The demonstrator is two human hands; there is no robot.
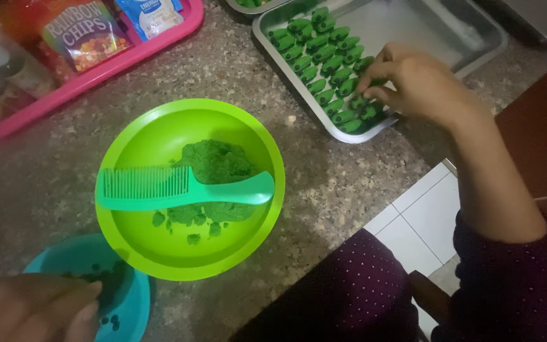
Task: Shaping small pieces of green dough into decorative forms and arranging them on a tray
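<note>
1. Resting at 7 o'clock, the left hand [33, 307] lies on the blue bowl [128, 304]; whether it grips cannot be told.
2. Centre: green plate [121, 136] holds dough [213, 161] and comb [178, 189].
3. At 1 o'clock, right hand [416, 82] pinches a green piece [357, 101] on the metal tray [413, 25]; set pieces gently, rows aligned.

- One head-worn view looks steeply down, close over the stone counter [324, 190].
- Counter fills the upper left; floor tiles [425, 221] show lower right.
</note>
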